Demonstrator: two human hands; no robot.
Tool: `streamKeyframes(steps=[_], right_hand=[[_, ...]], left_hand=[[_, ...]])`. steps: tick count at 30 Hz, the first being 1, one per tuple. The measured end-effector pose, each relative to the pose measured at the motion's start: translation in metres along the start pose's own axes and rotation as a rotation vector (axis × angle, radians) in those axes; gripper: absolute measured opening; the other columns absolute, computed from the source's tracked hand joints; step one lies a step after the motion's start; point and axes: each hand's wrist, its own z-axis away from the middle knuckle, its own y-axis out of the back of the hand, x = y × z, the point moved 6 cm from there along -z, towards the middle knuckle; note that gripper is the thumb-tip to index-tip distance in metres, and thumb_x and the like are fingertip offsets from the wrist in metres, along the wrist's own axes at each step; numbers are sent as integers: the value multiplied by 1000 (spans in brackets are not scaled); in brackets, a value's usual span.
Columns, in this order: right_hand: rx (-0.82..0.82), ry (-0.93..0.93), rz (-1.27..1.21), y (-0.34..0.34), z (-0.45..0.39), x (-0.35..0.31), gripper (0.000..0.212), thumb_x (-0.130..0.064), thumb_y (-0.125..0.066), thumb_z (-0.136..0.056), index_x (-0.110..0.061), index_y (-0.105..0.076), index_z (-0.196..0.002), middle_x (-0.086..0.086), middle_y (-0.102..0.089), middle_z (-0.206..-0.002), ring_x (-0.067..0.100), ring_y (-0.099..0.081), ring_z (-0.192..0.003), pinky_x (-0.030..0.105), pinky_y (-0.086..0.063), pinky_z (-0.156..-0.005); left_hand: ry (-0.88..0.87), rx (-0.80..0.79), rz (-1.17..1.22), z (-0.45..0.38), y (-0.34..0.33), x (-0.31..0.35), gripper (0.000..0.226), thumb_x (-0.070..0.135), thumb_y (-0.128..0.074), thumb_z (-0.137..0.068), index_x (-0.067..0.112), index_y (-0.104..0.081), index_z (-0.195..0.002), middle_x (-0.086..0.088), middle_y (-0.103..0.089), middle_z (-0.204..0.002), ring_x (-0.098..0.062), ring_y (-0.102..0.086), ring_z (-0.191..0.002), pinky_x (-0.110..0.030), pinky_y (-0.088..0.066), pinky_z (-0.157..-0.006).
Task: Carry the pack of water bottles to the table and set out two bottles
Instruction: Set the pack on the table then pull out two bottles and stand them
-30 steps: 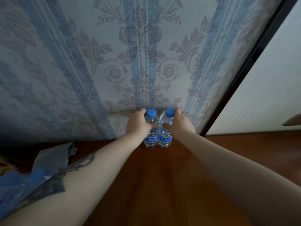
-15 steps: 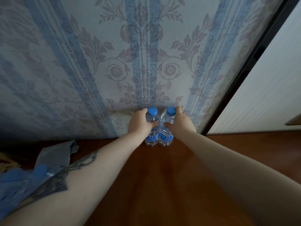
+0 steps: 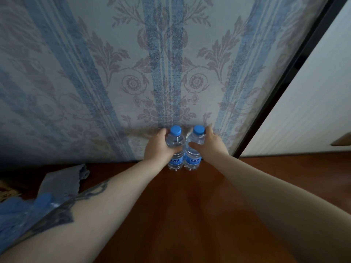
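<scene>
Two clear water bottles with blue caps and blue labels stand upright side by side at the far edge of the brown wooden table (image 3: 186,215), against the wall. My left hand (image 3: 157,147) wraps around the left bottle (image 3: 175,147). My right hand (image 3: 210,143) grips the right bottle (image 3: 193,158) from its right side. The two bottles touch each other. At the lower left lies the torn plastic pack (image 3: 38,202) with blue bottle caps showing inside, partly hidden behind my left forearm.
A wall with blue-striped floral wallpaper (image 3: 133,73) rises directly behind the bottles. A dark frame (image 3: 284,82) and a white panel (image 3: 313,101) stand at the right. Something woven shows at the far left edge (image 3: 5,192).
Both hands and the bottles have stayed nearly still at the wall; my right hand's fingers have loosened slightly around its bottle.
</scene>
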Motion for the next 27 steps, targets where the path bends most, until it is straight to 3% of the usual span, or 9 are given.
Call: streamKeyframes(steps=[3,7,13,17,22,27], right_hand=[[-34,10,48,-1,-2,-3,66,-38,-66,-89,-11,-31,-139,16,-60,-122,29,-60,-89,37,-46,-66],[-60,17,87,0,-4,-4,69,-39,-64,-91,-12,-28,-143,17,-61,-122,30,-62,-92,38,-52,-68],[-43,23,72,-1,-2,-4,68,-37,-65,-91,-11,-28,-141,18,-61,-120,29,-60,-87,36,-46,-66],[-5,21,63,0,1,0,68,-43,-67,-87,-14,-32,-137,14,-61,-122,32,-62,-97,36,-44,-68],[31,-5,49,-3,4,2,58,-38,-68,-87,-14,-36,-128,14,-63,-114,23,-50,-79,35,-40,-64],[9,-19,63,-1,6,1,63,-40,-68,-87,-14,-34,-132,13,-64,-117,30,-62,-91,36,-43,-66]], left_hand=[[5,17,-19,-2,-1,-1,59,30,-88,-69,13,-61,-119,-4,-70,-116,-23,-65,-104,-43,-54,-89],[17,29,-24,-3,-2,-2,63,30,-88,-69,12,-59,-122,-5,-69,-120,-25,-64,-107,-46,-53,-90],[11,31,-22,-4,-2,-2,56,29,-88,-69,12,-61,-114,-4,-69,-114,-24,-65,-101,-41,-54,-85],[4,35,-25,-4,-1,-4,55,30,-88,-68,14,-61,-113,-1,-70,-110,-21,-65,-97,-35,-53,-79],[19,37,-65,-3,-4,-6,57,36,-85,-68,17,-59,-115,2,-70,-107,-21,-66,-95,-40,-56,-78],[31,15,-59,-5,-3,-6,61,40,-86,-66,19,-58,-116,3,-69,-109,-20,-66,-96,-36,-53,-76]])
